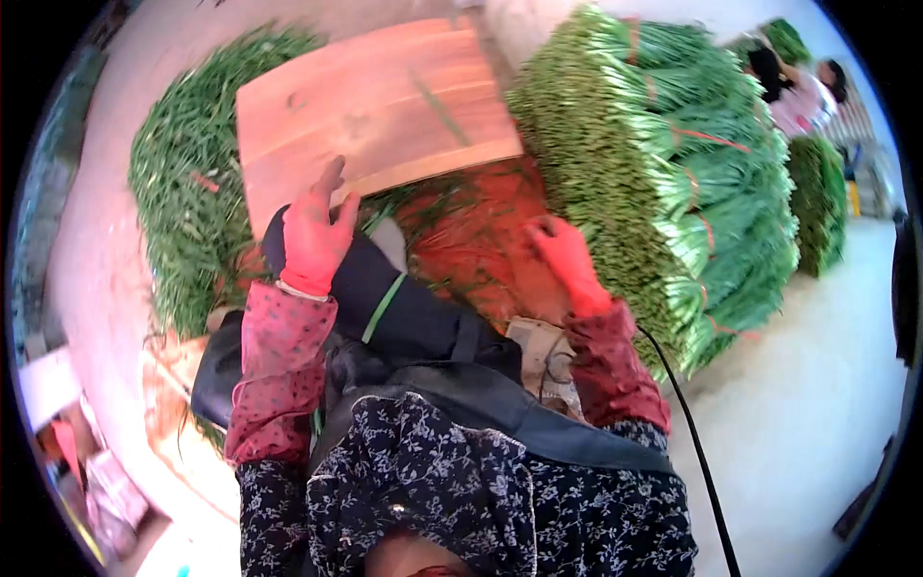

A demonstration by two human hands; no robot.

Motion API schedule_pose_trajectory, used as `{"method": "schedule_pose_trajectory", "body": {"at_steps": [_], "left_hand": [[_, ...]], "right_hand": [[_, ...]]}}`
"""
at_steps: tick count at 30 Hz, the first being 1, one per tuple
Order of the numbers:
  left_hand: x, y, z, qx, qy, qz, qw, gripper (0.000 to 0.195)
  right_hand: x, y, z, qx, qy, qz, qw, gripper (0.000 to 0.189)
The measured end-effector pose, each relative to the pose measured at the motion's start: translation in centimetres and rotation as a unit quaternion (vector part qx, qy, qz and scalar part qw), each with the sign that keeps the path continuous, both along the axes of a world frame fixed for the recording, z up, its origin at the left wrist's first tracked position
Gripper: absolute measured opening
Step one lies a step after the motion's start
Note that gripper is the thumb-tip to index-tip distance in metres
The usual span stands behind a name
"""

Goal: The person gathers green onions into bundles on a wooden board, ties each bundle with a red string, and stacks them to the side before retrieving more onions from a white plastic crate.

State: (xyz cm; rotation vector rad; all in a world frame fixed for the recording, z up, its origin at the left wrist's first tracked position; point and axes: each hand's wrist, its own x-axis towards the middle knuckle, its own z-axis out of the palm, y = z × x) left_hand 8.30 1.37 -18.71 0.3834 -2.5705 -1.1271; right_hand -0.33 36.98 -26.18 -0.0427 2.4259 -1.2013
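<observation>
My left hand (319, 227), in a red glove, is raised over the near left edge of a wooden board (375, 101), its fingers apart and nothing in them. My right hand (562, 252), gloved alike, hovers over a red sheet (490, 223) strewn with green leaves; its fingers are curled and blurred, and I cannot tell if they hold anything. A single green leaf (441, 108) lies on the board. To the right stands a tall stack of green leafy vegetable bundles (714, 166) tied with red bands, their pale stem ends facing the board.
A loose heap of green leaves (195, 173) lies left of the board. A black cable (689, 418) runs down at my right. At the far upper right are people (800, 94) beside another stack of greens (815, 202). Bags and boxes (108, 490) stand at the lower left.
</observation>
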Motion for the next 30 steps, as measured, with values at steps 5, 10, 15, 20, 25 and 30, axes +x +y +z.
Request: {"method": "schedule_pose_trajectory", "body": {"at_steps": [5, 10, 15, 20, 25, 30], "left_hand": [[2.7, -1.9, 1.3, -0.265, -0.031, -0.041, 0.963, 0.043], [2.9, -2.7, -0.1, -0.227, -0.069, 0.016, 0.971, 0.038], [2.5, -3.2, -0.9, -0.235, -0.088, 0.018, 0.968, 0.037], [1.6, -3.5, -0.6, -0.230, -0.104, 0.011, 0.968, 0.037], [1.2, -4.0, -0.6, -0.212, -0.131, 0.014, 0.968, 0.034], [1.3, -4.5, -0.9, -0.200, -0.133, 0.013, 0.971, 0.034]], "right_hand": [[1.6, -4.6, -14.5, 0.059, -0.129, 0.087, 0.986, 0.029], [3.7, -5.2, -24.1, 0.038, -0.233, 0.027, 0.971, 0.028], [3.0, -7.3, -29.0, 0.016, -0.179, -0.002, 0.984, 0.027], [1.2, -9.8, -31.1, 0.059, -0.134, -0.049, 0.988, 0.024], [0.5, -12.3, -33.4, 0.084, -0.124, -0.054, 0.987, 0.021], [0.6, -12.2, -33.4, 0.080, -0.093, -0.048, 0.991, 0.018]]}}
